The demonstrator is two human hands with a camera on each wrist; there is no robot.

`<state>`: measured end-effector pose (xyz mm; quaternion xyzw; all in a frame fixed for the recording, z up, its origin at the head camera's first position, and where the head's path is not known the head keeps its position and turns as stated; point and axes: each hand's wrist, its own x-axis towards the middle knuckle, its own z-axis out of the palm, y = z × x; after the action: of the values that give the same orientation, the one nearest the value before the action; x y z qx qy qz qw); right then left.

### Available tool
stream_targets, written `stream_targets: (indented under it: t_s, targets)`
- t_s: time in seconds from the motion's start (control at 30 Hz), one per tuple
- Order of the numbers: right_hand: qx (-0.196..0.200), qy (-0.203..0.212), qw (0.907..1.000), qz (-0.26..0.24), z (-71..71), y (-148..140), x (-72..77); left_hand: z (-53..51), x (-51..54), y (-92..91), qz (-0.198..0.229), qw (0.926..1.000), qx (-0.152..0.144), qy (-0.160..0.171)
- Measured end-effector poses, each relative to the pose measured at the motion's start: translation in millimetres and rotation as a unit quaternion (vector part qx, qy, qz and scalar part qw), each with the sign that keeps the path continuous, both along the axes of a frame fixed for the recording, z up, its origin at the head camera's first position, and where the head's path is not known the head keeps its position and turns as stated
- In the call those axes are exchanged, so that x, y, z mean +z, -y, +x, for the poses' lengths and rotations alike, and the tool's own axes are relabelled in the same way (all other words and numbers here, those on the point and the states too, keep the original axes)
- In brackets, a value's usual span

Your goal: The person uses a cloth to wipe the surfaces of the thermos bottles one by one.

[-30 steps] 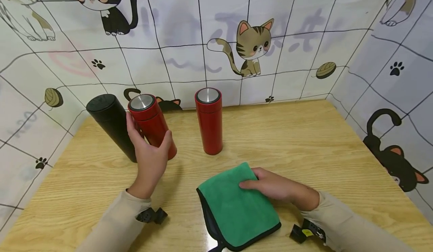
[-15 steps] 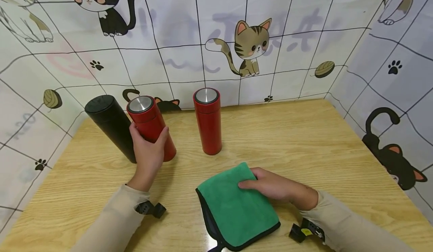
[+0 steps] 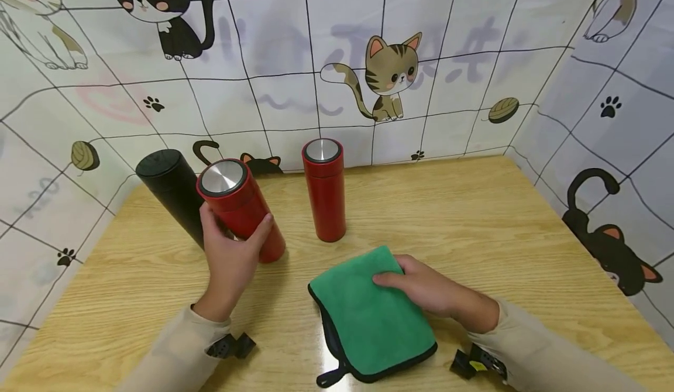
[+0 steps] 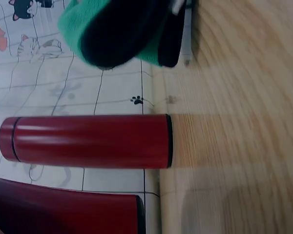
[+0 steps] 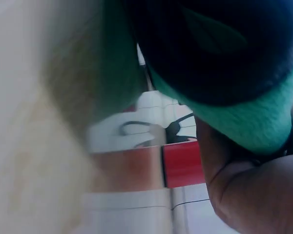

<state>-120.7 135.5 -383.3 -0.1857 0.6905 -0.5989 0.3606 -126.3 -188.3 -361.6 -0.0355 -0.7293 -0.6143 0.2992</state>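
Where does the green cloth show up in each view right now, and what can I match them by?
Head: the green cloth is below centre and slightly right, held by the right hand.
Left wrist: the green cloth is at the top, left of centre, partly blurred.
Right wrist: the green cloth fills much of the upper part, close to the camera.
Shared landmark: the white, grid-lined wall, visible in all three.

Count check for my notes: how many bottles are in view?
3: a black bottle at far left, a red bottle in the left hand beside it, and a second red bottle standing further right.
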Motion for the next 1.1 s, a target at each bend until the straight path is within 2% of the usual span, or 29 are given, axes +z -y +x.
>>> stream_targets:
  t_s: [0.1,0.23,0.4,0.5,0.63,0.77,0.9,1.1]
  targets:
    - [-0.02,-0.008,0.9997,-0.005,1.9,-1,7.8,7.6,1.9,-7.2,-0.013,0.9995,-0.021,-0.019]
    - [-0.063,-0.028,0.9975,-0.015,6.2,-3,19.8,17.3,4.0,-20.3,-0.034,0.998,-0.052,-0.011]
    - [-0.139,-0.077,0.9869,-0.028,13.8,-3,34.2,24.7,5.9,-35.4,-0.052,0.9948,-0.087,-0.007]
    - [-0.189,-0.13,0.9732,-0.018,18.2,-2,39.0,28.2,5.9,-43.7,-0.061,0.9924,-0.107,-0.012]
    - [-0.244,-0.2,0.9488,-0.006,24.5,0,41.3,35.0,4.9,-54.8,-0.077,0.989,-0.127,0.0]
    - [-0.276,-0.251,0.9278,-0.012,30.6,2,43.6,40.4,3.2,-66.0,-0.094,0.9853,-0.142,0.008]
    - [-0.295,-0.278,0.914,-0.022,34.8,3,45.9,44.1,1.5,-75.8,-0.113,0.98,-0.164,0.0]
    - [-0.324,-0.298,0.8976,-0.026,39.2,4,48.4,46.4,-3.3,-86.0,-0.124,0.9725,-0.198,-0.001]
